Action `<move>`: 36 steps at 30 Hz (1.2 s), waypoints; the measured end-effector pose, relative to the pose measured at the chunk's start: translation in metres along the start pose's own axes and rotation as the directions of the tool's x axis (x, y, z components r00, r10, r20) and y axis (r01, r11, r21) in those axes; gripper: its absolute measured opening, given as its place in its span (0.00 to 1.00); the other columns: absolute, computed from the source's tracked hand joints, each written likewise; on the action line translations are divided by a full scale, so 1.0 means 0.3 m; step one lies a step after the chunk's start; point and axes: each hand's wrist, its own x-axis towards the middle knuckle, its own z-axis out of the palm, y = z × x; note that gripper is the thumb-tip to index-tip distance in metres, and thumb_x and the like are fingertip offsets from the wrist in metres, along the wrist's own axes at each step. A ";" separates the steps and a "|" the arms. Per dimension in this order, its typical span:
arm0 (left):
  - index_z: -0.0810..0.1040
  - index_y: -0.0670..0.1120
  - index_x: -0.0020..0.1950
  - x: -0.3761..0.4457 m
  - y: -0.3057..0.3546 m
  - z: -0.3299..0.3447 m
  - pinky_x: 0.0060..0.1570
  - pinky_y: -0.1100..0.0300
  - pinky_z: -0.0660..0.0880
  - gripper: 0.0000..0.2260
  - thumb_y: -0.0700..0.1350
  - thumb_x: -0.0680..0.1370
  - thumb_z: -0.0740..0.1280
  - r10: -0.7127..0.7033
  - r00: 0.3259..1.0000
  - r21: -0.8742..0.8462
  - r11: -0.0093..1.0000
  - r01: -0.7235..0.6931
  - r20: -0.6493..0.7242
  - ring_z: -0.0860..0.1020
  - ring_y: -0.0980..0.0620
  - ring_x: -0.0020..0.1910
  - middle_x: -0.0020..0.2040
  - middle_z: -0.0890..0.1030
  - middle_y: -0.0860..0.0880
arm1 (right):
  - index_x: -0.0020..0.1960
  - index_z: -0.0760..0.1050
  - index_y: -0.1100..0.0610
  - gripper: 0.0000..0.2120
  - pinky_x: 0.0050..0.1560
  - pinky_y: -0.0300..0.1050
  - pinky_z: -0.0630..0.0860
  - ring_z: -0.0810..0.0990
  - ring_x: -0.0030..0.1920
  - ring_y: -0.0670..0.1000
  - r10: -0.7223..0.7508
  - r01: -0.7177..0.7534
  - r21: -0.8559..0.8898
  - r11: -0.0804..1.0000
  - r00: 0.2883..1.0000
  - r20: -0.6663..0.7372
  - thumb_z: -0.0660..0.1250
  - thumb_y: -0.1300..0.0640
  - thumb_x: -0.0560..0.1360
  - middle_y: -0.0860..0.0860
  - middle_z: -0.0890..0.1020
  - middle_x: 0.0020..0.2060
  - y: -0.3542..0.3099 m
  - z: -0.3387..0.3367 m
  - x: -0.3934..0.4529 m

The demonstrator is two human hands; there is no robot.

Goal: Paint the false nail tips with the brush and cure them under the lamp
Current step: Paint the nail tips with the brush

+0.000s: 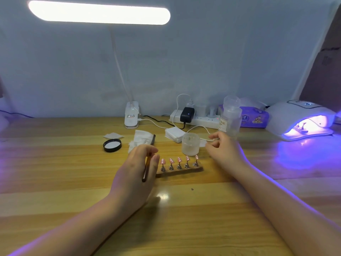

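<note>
Far out beyond the left hand (137, 168), a black lid (112, 145) lies upturned on the worktop (55, 182), with a small white pad (113, 135) just behind it. Closer to that hand, crumpled white wipes (141, 138) sit just past the fingertips, a dark pen-like tool (153, 139) lying at their right edge.

The left hand itself rests edge-on on the worktop, fingers curled round the brush (146, 169). The handle runs down across the palm, its dark end poking out below the fingers; the bristle end is hidden behind the fingers.

Right beside that hand, between the two hands, is the wooden holder strip (180, 172). Five metal stands rise from it in a row, each topped with a pink false nail tip (179, 160). The strip's left end sits just at the left hand's fingers; whether they touch I cannot tell.

Just behind the row stands a frosted jar (191, 144), and past it a stack of white pads (174, 134).

Now the right hand (224, 150): it hovers to the right of the jar, near the last nail tip, fingers loosely curled, thumb and forefinger close together by a white cable (198, 127). Whether it pinches anything I cannot tell.

Behind this hand stands a clear bottle (230, 115), a power strip (195, 120) beyond it. Far off to the right of the right hand, the curing lamp (299, 117) glows violet, another holder (300, 128) showing inside its mouth.
</note>
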 end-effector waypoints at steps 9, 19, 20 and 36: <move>0.70 0.55 0.55 0.008 -0.006 0.001 0.43 0.71 0.71 0.12 0.58 0.77 0.56 0.088 0.996 0.019 0.996 -0.088 -0.021 0.75 0.60 0.49 0.49 0.75 0.55 | 0.70 0.64 0.50 0.43 0.57 0.48 0.75 0.76 0.53 0.47 -0.025 0.029 -0.031 0.999 0.991 0.129 0.79 0.44 0.61 0.46 0.79 0.56 0.022 0.017 0.060; 0.73 0.52 0.54 0.012 -0.003 0.004 0.45 0.71 0.70 0.06 0.48 0.78 0.61 0.116 0.992 0.006 0.993 -0.115 -0.049 0.74 0.60 0.48 0.49 0.74 0.54 | 0.73 0.61 0.49 0.51 0.61 0.54 0.75 0.76 0.61 0.51 -0.045 0.036 0.053 0.998 0.986 0.162 0.81 0.44 0.56 0.51 0.77 0.64 0.003 0.059 0.075; 0.74 0.51 0.54 0.014 -0.002 0.005 0.46 0.72 0.69 0.07 0.48 0.78 0.62 0.120 0.991 0.006 0.993 -0.119 -0.053 0.73 0.61 0.48 0.49 0.73 0.55 | 0.73 0.61 0.49 0.50 0.61 0.53 0.75 0.76 0.61 0.51 -0.043 0.034 0.060 0.998 0.987 0.157 0.81 0.45 0.57 0.51 0.77 0.64 0.004 0.065 0.076; 0.78 0.52 0.54 0.023 -0.005 -0.008 0.48 0.67 0.71 0.09 0.50 0.80 0.60 0.195 0.977 -0.122 0.971 -0.205 -0.090 0.77 0.54 0.49 0.48 0.77 0.51 | 0.73 0.59 0.50 0.49 0.59 0.50 0.75 0.77 0.56 0.49 -0.020 -0.001 0.128 0.992 0.987 0.158 0.81 0.49 0.60 0.53 0.77 0.64 0.017 0.073 0.070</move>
